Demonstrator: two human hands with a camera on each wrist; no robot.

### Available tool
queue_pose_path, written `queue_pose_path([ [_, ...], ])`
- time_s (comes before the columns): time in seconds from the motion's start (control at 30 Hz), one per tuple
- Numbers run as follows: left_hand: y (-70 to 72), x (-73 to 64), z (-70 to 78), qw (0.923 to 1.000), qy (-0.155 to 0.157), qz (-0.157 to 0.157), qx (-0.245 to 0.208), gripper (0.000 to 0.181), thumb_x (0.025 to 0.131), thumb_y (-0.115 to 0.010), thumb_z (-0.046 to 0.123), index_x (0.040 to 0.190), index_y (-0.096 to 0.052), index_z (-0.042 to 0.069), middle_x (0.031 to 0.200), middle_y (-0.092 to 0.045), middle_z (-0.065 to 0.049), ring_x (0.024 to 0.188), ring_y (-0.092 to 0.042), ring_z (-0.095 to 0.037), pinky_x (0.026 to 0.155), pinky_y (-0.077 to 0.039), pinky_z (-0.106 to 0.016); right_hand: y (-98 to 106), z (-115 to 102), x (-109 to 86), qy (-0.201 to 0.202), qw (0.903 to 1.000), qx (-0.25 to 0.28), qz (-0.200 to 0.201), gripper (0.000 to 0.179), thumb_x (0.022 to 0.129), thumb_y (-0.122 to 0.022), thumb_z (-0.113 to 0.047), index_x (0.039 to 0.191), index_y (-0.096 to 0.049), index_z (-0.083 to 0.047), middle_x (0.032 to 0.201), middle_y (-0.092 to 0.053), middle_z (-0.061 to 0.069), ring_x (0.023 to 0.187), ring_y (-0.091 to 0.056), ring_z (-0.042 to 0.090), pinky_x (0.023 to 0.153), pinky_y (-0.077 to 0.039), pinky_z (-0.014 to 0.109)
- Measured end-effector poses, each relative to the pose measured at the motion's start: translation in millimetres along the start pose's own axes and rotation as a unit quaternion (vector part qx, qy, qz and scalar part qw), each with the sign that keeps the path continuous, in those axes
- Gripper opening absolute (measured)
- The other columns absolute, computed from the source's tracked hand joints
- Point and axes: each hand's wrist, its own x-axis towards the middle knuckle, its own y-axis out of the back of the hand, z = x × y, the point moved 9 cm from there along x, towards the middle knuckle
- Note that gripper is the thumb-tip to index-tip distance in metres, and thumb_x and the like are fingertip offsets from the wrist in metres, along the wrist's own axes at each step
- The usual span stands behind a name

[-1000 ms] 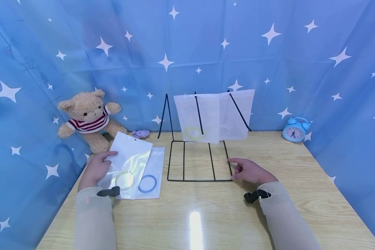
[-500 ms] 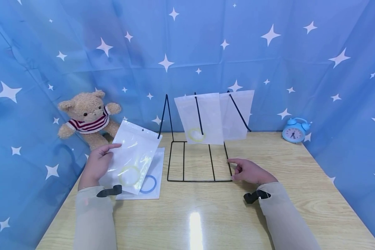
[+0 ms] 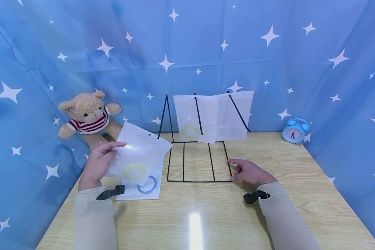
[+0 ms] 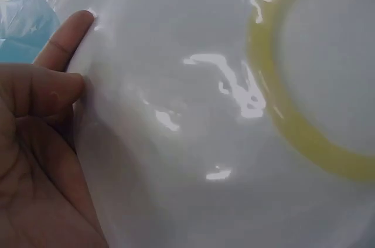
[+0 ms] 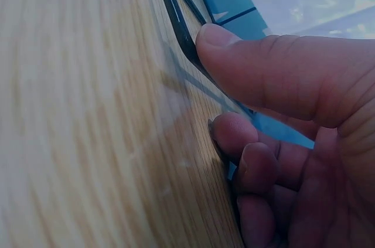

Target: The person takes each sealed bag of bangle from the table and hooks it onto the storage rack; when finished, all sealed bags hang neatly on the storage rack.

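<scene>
My left hand (image 3: 100,160) pinches the left edge of a clear-fronted white plastic bag (image 3: 128,152) between thumb and fingers. Inside that bag is a yellow ring (image 4: 266,66), and a small hole shows near its top edge. The bag is tilted, its upper right corner overlapping the left prong of a black wire rack (image 3: 183,163). Beneath it, a second bag (image 3: 157,173) with a blue ring (image 3: 147,185) lies on the table. At the rack's right front corner, my right hand (image 3: 251,171) holds the base wire, thumb at the bend (image 5: 217,37).
Two more white bags hang on the rack's middle prong (image 3: 199,118) and right prong (image 3: 239,113); the middle one contains a yellow ring. A teddy bear (image 3: 89,113) sits at the back left, a blue alarm clock (image 3: 295,131) at the back right. Behind hangs a starry blue curtain (image 3: 193,41).
My left hand has lifted the yellow-ring bag off the blue-ring bag, tilting it and bringing its top corner rightward to the left prong. Hanging bags sway slightly. The right hand stays put.
</scene>
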Motion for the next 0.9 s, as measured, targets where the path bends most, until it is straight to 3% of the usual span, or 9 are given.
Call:
queue_pose_path([
  [0.2,-2.3,-4.0,15.8,0.9987,-0.041,-0.003,-0.032,0.031,0.103,-0.049,-0.006,0.123,-0.073,-0.007,0.112,-0.069,0.02,0.091,-0.057,-0.013,0.074,-0.048,-0.023,0,1,0.4,-0.001,1.0,-0.004,0.003,0.077,0.091,-0.083,-0.017,0.159,-0.047,-0.007,0.091,-0.063,0.006,0.08,-0.056,0.023,0.072,-0.047,0.037],
  [0.33,-4.2,-6.7,26.9,0.9943,-0.072,-0.017,-0.077,0.03,0.103,-0.049,-0.009,0.117,-0.076,-0.006,0.115,-0.073,0.019,0.099,-0.062,-0.009,0.079,-0.05,-0.02,0,2,0.8,-0.001,1.0,-0.002,0.002,0.077,0.092,-0.083,-0.017,0.159,-0.047,-0.007,0.09,-0.063,0.006,0.08,-0.056,0.023,0.071,-0.047,0.037],
  [0.57,-9.7,-11.1,39.4,0.9797,-0.109,-0.049,-0.161,0.035,0.103,-0.05,-0.012,0.111,-0.081,0.002,0.115,-0.077,0.013,0.103,-0.067,-0.007,0.082,-0.055,-0.018,0,2,0.8,-0.002,1.0,0.005,0.002,0.077,0.092,-0.082,-0.015,0.159,-0.046,-0.007,0.09,-0.063,0.006,0.079,-0.055,0.023,0.068,-0.047,0.035],
  [0.67,-13.2,-11.8,41.6,0.9774,-0.113,-0.06,-0.169,0.032,0.103,-0.051,-0.012,0.111,-0.079,-0.002,0.116,-0.077,0.012,0.105,-0.067,-0.008,0.084,-0.056,-0.019,0,2,0.5,-0.004,1.0,0.005,0.003,0.077,0.092,-0.082,-0.015,0.159,-0.046,-0.008,0.09,-0.062,0.006,0.079,-0.055,0.023,0.069,-0.047,0.036],
  [0.9,-17.3,-12.0,41.5,0.9798,-0.118,-0.069,-0.146,0.031,0.102,-0.05,-0.012,0.112,-0.079,-0.003,0.117,-0.075,0.013,0.106,-0.064,-0.007,0.085,-0.052,-0.019,0,1,0.4,-0.007,1.0,0.005,0.003,0.076,0.092,-0.082,-0.016,0.159,-0.047,-0.008,0.091,-0.063,0.007,0.08,-0.055,0.023,0.069,-0.046,0.036],
])
